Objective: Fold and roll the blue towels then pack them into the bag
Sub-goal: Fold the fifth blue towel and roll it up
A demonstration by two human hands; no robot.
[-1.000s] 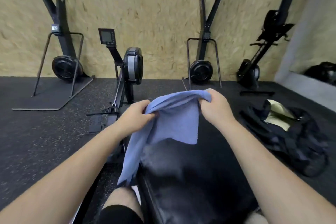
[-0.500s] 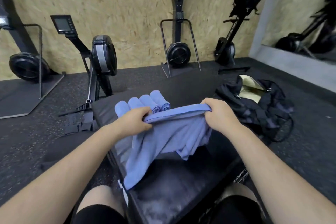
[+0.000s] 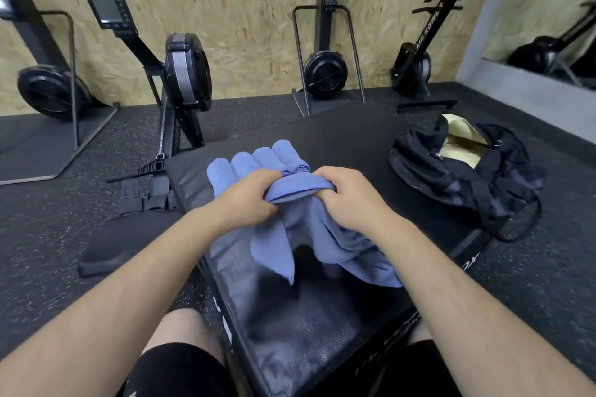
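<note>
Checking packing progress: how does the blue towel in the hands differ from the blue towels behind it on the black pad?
The held towel hangs loose and crumpled; the rolled towels are four tight cylinders. The held towel is gripped along its top edge by the left hand and right hand; the rolled towels lie side by side on the black pad. Both are the same blue, neither in the bag.

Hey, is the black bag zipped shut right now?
No, the black bag gapes open at the top, showing its pale lining.
</note>
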